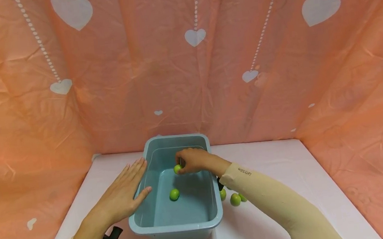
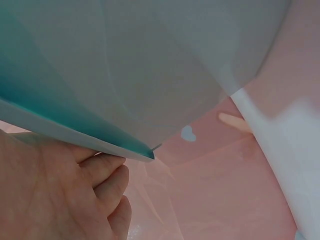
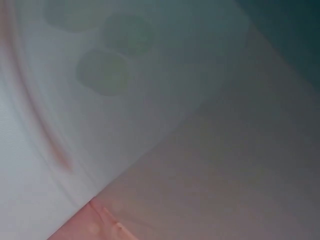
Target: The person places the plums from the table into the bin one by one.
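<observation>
A blue-grey plastic basin [image 1: 176, 228] stands on the table. My right hand [image 1: 193, 160] reaches over its right rim and pinches a small round green fruit [image 1: 177, 169] between thumb and fingers, inside the basin. A second green fruit [image 1: 174, 194] lies on the basin floor. My left hand [image 1: 123, 193] lies along the left rim with straight fingers, palm towards the basin; in the left wrist view its fingers [image 2: 107, 175] are at the rim's outer side.
Several green fruits [image 1: 235, 199] lie on the white table [image 1: 269, 158] right of the basin, partly behind the right forearm; blurred green shapes [image 3: 102, 71] show in the right wrist view. Pink-orange cloth [image 1: 174, 90] with white hearts surrounds the table's back and sides.
</observation>
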`<state>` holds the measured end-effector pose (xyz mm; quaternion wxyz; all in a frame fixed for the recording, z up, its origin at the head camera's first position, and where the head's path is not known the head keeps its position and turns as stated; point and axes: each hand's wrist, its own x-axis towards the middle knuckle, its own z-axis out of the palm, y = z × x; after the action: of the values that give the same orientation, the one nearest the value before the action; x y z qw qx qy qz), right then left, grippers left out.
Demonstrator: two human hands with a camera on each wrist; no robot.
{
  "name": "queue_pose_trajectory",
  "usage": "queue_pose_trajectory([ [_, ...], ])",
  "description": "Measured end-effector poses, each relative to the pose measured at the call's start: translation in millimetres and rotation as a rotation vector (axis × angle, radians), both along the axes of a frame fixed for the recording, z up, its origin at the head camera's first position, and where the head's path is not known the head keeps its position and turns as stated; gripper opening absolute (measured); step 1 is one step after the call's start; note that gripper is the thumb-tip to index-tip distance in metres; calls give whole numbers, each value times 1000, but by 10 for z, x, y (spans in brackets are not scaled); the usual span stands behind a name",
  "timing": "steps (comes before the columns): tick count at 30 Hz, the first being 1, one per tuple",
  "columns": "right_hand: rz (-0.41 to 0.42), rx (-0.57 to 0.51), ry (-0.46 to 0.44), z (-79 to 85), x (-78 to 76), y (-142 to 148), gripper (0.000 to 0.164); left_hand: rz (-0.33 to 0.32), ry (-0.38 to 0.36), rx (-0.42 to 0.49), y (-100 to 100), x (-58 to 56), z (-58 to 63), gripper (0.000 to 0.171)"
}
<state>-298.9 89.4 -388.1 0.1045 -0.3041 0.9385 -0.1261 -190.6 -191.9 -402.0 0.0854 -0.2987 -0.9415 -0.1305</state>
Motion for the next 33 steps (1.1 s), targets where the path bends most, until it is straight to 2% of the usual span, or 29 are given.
queue_pose_trajectory([
  [18,10,20,34,-18,4,5,33,-6,10,4,6,5,-1,77],
  [27,52,-109,61,-9,0,37,28,-4,13,11,10,6,10,77],
  [33,65,-203,43,-1,5,73,25,-5,12,9,11,5,8,77],
])
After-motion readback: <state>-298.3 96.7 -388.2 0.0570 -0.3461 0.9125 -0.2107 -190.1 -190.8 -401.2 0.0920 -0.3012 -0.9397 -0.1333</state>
